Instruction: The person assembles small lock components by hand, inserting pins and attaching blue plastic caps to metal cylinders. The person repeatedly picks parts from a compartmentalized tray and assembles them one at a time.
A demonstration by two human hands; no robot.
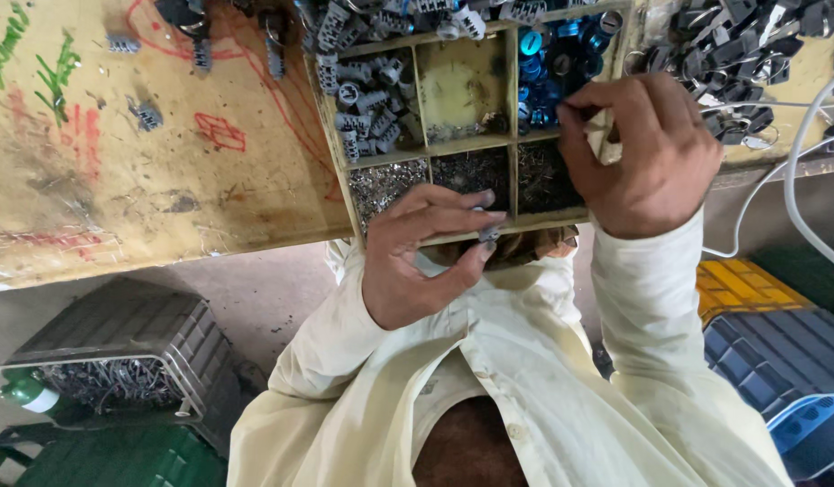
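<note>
My left hand (421, 248) pinches a small grey metal cylinder (489, 234) between thumb and fingers, just in front of the near edge of a wooden compartment tray (512, 99). My right hand (647, 149) reaches into the tray's far right compartment of blue ring parts (543, 63), fingertips closed among them; whether it grips one is hidden. Other compartments hold grey cylinders (367, 99), tiny metal pins (385, 185) and dark small parts (543, 176).
The tray rests on a worn yellow workbench (164, 162) with red and green marks and loose grey cylinders (146, 114). Black keyed parts (742, 45) pile at the right, white cables (796, 171) hang there. Grey (128, 343), yellow (742, 284) and blue-grey (787, 361) crates stand below.
</note>
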